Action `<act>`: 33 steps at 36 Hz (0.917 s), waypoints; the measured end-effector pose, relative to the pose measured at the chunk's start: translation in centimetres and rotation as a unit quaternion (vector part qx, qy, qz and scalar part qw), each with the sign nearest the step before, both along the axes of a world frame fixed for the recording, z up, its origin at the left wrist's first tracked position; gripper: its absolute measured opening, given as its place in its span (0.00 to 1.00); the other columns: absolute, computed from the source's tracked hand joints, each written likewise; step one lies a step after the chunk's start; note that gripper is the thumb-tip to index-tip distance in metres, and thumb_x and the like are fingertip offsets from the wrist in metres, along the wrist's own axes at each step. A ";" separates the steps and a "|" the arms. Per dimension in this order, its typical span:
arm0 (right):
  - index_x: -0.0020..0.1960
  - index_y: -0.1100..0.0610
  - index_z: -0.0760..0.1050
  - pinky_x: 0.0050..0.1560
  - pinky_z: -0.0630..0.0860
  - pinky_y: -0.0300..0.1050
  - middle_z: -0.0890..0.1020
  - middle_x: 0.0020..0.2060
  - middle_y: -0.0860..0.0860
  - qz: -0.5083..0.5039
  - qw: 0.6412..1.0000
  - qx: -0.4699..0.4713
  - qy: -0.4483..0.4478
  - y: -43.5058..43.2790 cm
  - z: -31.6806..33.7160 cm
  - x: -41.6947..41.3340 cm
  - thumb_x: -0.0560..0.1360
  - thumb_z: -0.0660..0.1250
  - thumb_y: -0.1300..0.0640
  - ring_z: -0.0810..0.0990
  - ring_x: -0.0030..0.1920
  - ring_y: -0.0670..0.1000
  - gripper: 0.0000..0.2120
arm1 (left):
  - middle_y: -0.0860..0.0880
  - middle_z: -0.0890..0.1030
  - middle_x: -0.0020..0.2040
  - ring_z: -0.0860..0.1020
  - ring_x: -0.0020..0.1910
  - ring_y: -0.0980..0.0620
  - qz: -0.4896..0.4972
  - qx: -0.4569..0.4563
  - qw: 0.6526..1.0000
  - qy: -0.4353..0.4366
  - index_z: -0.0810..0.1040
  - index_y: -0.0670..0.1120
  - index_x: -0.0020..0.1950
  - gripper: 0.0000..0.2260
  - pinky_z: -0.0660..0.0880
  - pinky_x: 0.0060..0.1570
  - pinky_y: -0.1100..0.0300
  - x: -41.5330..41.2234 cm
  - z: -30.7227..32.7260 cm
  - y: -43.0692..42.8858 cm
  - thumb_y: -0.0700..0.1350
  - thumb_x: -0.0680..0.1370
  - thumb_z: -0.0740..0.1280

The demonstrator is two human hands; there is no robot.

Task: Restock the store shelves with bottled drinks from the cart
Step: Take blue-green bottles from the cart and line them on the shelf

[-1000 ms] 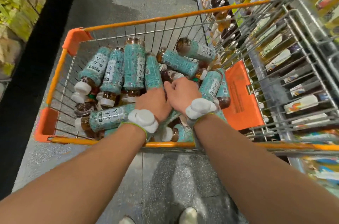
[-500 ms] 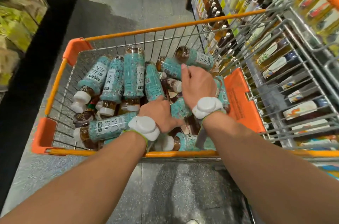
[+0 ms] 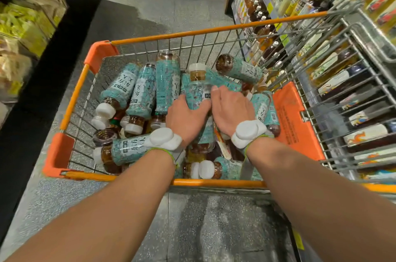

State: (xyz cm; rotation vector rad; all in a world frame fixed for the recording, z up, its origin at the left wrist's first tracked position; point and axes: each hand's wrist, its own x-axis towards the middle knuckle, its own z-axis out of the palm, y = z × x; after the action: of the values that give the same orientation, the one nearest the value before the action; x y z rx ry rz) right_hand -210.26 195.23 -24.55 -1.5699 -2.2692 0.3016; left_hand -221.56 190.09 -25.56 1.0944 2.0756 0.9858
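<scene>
Several tea bottles with teal labels and white caps lie piled in the orange-rimmed wire cart. My left hand grips the lower part of one bottle, which stands raised with its cap up above the pile. My right hand is close beside it on the right. Its thumb touches the raised bottle's side and its fingers curl down over another bottle lying in the pile. Both wrists wear white bands.
Store shelves packed with bottled drinks run along the right, right against the cart's side. A folded orange child-seat flap lies at the cart's right. A dark display with yellow-green packets stands on the left. Grey floor lies ahead.
My left hand has lifted a bottle upright out of the pile. My right hand has pulled back from the far bottles and now sits next to the raised one.
</scene>
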 end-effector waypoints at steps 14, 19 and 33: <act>0.76 0.55 0.59 0.52 0.69 0.54 0.78 0.63 0.62 0.012 0.983 -0.177 0.045 -4.5 1.1 -1.9 0.84 0.52 0.46 0.76 0.61 0.65 0.23 | 0.45 0.74 0.54 0.71 0.59 0.42 0.025 -0.012 0.995 -0.096 0.75 0.40 0.63 0.17 0.59 0.48 0.54 -0.6 0.6 -0.1 0.50 0.83 0.56; 0.76 0.54 0.57 0.47 0.76 0.49 0.80 0.56 0.53 -0.041 0.960 -0.251 0.119 -4.8 1.1 -2.0 0.81 0.60 0.44 0.79 0.57 0.59 0.28 | 0.49 0.70 0.37 0.66 0.40 0.46 0.011 0.005 0.997 -0.080 0.66 0.46 0.36 0.16 0.55 0.40 0.52 -0.5 1.5 -0.5 0.41 0.84 0.54; 0.73 0.57 0.56 0.58 0.71 0.56 0.70 0.64 0.61 -0.073 0.984 -0.163 0.022 -5.5 0.9 -1.9 0.74 0.71 0.49 0.70 0.63 0.65 0.35 | 0.44 0.85 0.49 0.82 0.50 0.38 0.058 -0.070 0.994 0.067 0.84 0.49 0.50 0.09 0.80 0.50 0.50 -0.9 1.1 -1.8 0.46 0.78 0.63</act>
State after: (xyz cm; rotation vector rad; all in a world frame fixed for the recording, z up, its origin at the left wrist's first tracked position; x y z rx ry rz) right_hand -212.14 189.74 -23.70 -1.8555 -2.1368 0.6903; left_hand -222.47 188.32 -24.45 1.0017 2.3009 0.8268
